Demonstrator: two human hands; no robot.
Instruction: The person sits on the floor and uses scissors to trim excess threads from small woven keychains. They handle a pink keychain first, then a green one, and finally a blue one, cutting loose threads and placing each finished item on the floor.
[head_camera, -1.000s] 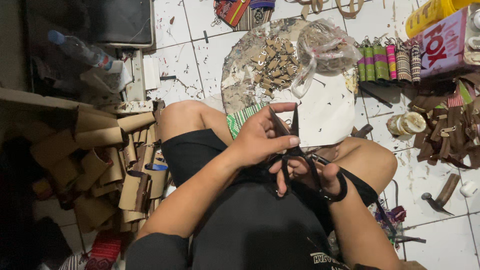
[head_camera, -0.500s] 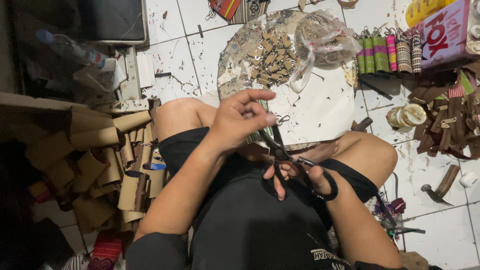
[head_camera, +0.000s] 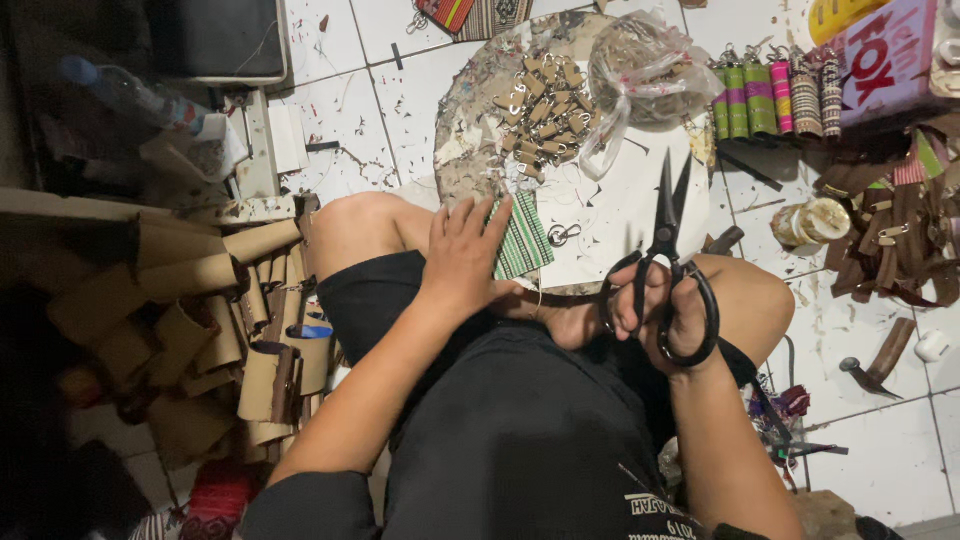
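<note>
Left hand now flat on striped cloth, right hand gripping raised, seemingly parted scissors

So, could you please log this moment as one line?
left hand: on green striped fabric piece | right hand: grips black scissors, blades open, pointing away

One head-worn camera looks steeply down, close over lap and tiled floor.

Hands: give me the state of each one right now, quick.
Left hand: open, fingers spread flat on the green striped cloth piece.
Right hand: closed around the handles of the black scissors, blades slightly apart, pointing away.
</note>
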